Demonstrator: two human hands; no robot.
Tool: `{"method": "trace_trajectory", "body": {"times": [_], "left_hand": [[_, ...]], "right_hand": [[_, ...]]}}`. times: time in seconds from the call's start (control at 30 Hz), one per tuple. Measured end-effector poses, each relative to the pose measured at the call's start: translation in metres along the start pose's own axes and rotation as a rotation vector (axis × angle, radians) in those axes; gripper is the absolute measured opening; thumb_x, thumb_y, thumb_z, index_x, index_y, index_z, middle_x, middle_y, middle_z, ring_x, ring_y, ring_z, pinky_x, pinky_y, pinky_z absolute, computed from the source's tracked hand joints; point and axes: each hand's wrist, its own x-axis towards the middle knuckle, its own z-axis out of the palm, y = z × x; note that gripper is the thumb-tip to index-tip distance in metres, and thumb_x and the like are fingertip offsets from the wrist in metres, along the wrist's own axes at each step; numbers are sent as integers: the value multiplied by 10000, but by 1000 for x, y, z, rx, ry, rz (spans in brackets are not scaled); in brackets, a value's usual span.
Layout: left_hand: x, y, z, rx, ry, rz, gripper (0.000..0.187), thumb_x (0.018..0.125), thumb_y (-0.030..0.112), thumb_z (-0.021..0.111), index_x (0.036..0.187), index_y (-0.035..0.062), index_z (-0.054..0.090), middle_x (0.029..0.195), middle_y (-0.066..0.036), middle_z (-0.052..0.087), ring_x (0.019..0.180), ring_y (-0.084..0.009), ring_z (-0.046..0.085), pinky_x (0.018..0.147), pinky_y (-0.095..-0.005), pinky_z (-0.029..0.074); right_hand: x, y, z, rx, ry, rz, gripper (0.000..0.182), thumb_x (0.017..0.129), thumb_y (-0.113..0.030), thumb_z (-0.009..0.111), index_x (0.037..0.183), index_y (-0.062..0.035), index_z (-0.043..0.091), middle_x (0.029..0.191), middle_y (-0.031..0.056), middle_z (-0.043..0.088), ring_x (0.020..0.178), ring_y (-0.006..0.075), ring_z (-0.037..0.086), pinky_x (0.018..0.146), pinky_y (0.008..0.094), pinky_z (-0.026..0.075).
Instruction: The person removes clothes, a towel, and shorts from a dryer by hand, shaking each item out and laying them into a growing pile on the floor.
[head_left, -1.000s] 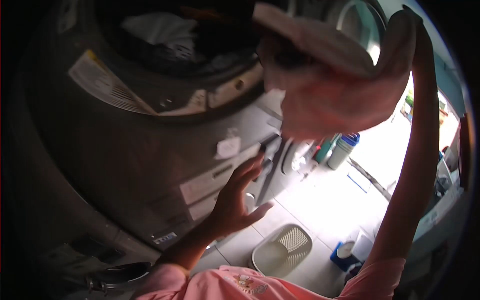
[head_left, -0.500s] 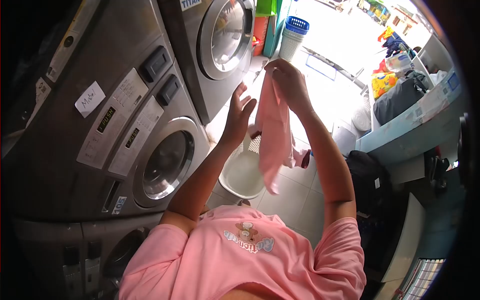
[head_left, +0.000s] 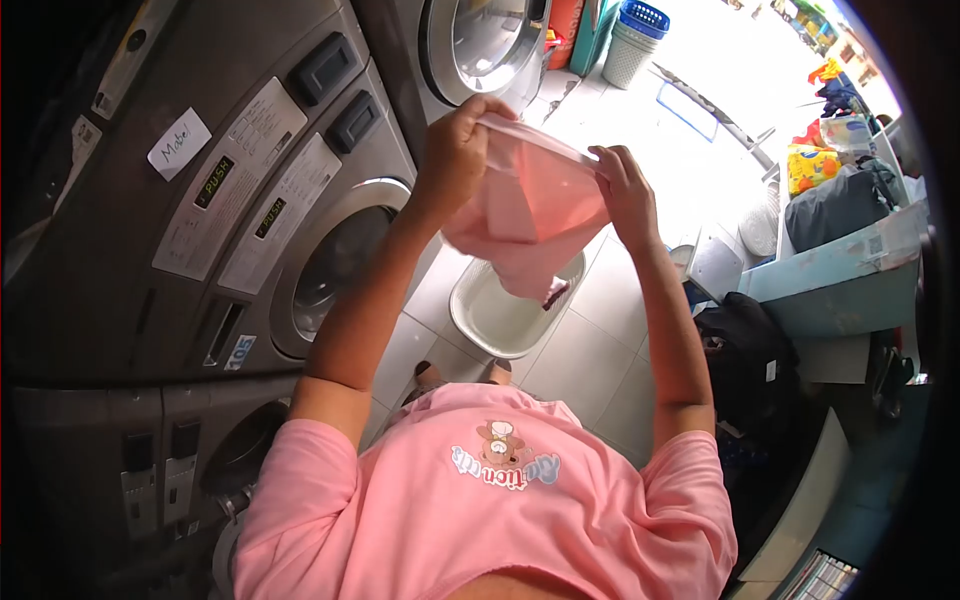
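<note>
Left hand (head_left: 455,150) closed on one end of pink garment (head_left: 530,215) edge; right hand (head_left: 622,190) pinches other end, edge stretched taut between hands. Garment hangs at chest height, above white laundry basket (head_left: 490,318) on tiled floor (head_left: 590,350). Front-load washing machine (head_left: 300,240) just left.

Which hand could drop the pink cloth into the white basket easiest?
Probably the right hand: it grips the pink cloth almost above the white basket. The left hand holds it nearer the washing machines.
</note>
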Motion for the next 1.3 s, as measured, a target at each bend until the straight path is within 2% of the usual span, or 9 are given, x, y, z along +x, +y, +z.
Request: {"method": "trace_trajectory", "body": {"times": [0.3, 0.4, 0.6, 0.63, 0.77, 0.83, 0.97, 1.07, 1.3], "left_hand": [[-5, 6, -56, 79, 221, 112, 275, 801, -29, 312, 897, 48, 558, 868, -47, 580, 809, -116, 542, 739, -242, 430], [-8, -37, -91, 250, 258, 157, 275, 793, -22, 318, 894, 57, 560, 834, -53, 597, 775, -143, 562, 715, -262, 444], [40, -92, -140, 378, 39, -230, 207, 811, 84, 376, 870, 80, 574, 708, -72, 601, 592, -175, 558, 554, -306, 456], [64, -82, -152, 529, 269, 372, 194, 802, 83, 395, 866, 54, 576, 709, -79, 593, 575, -176, 539, 532, -309, 448], [52, 67, -144, 220, 492, 537, 326, 827, 173, 455, 1114, 18, 462, 997, -73, 555, 843, -138, 544, 783, -218, 422], [19, -6, -138, 441, 304, 624, 97, 734, 31, 502, 793, 49, 576, 648, -155, 561, 685, -248, 586, 608, -344, 448], [-67, -197, -134, 426, -427, -174, 175, 771, 21, 410, 801, -3, 580, 690, -113, 593, 636, -142, 552, 593, -258, 436], [-65, -103, -149, 148, -392, -342, 257, 735, -50, 355, 795, 14, 596, 672, -46, 595, 610, -86, 537, 549, -221, 424], [-57, -121, -118, -218, -281, -523, 341, 731, -67, 290, 884, 66, 564, 872, -11, 572, 804, -83, 534, 662, -209, 415]], "right_hand": [[-155, 47, 107, 118, -50, 552, 206, 721, -76, 569, 912, -30, 507, 824, 153, 549, 723, 296, 542, 645, 346, 439], [-159, 31, 96, 974, 4, 1433, 203, 781, -140, 511, 973, -73, 516, 769, 66, 562, 588, 144, 531, 497, 273, 440], [-35, 78, -5, 782, -293, 785, 276, 776, -169, 434, 999, -46, 541, 761, 53, 540, 624, 112, 504, 542, 250, 413], [-18, 86, -30, 448, -38, 223, 297, 776, -127, 389, 1008, -19, 538, 839, 72, 550, 669, 114, 520, 594, 267, 425], [20, -47, -101, 37, 641, 147, 244, 801, -70, 437, 1011, 19, 525, 954, 102, 565, 751, 168, 575, 646, 293, 478], [-18, 13, -91, -366, 522, -116, 254, 796, -31, 487, 1044, 26, 490, 915, 133, 583, 743, 229, 594, 640, 353, 495], [-177, 119, -57, -461, -648, 283, 166, 798, -127, 463, 879, -37, 576, 751, 150, 578, 694, 284, 565, 590, 343, 452], [-153, 76, -108, 69, -370, 900, 156, 780, -148, 455, 810, -43, 567, 618, 53, 543, 488, 131, 513, 400, 237, 383], [-112, 82, -83, 506, -49, 996, 56, 793, -114, 500, 829, -92, 536, 730, 7, 554, 574, 58, 513, 414, 150, 325]]}}
